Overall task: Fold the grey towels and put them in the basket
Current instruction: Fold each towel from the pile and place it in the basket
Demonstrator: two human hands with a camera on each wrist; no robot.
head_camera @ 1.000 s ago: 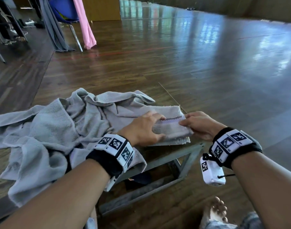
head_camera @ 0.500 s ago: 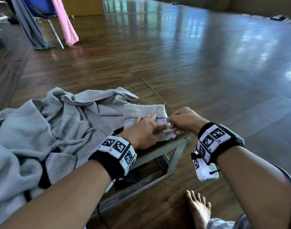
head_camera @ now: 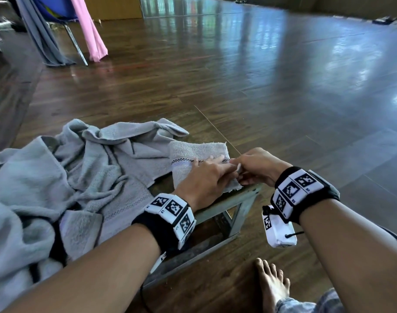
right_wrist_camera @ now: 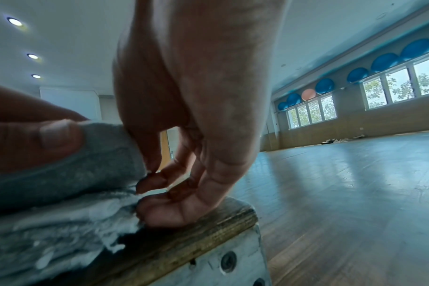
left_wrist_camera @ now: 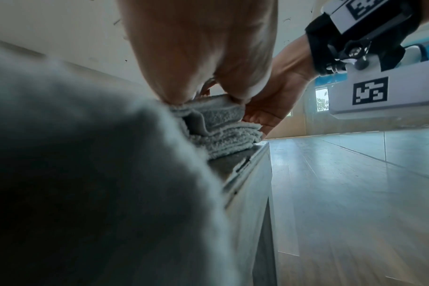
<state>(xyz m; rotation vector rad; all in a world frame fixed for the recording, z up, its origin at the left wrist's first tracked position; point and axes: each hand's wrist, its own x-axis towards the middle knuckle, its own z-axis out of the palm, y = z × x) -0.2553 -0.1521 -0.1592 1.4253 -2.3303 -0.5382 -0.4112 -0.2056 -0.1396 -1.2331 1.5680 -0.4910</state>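
A small folded grey towel [head_camera: 193, 152] with a checkered band lies on the right corner of a low table [head_camera: 236, 199]. My left hand [head_camera: 210, 175] lies flat on top and presses it down with straight fingers. My right hand [head_camera: 249, 171] is at the towel's right edge, its curled fingertips [right_wrist_camera: 149, 181] pinching the stacked layers [right_wrist_camera: 69, 174]. The left wrist view shows the layered edge [left_wrist_camera: 223, 131] under my left palm [left_wrist_camera: 196, 58], with the right hand [left_wrist_camera: 277, 100] behind it. No basket is in view.
A heap of unfolded grey towels [head_camera: 64, 177] covers the table's left side and hangs over its front. The metal table frame [head_camera: 233, 222] stands on a wooden floor. My bare foot [head_camera: 272, 288] is beside it. A chair draped with pink and grey cloth [head_camera: 87, 32] stands far left.
My right hand has slid left along the towel and curled at its edge, so both hands now meet. The towel looks narrower than a second ago. The head view has shifted.
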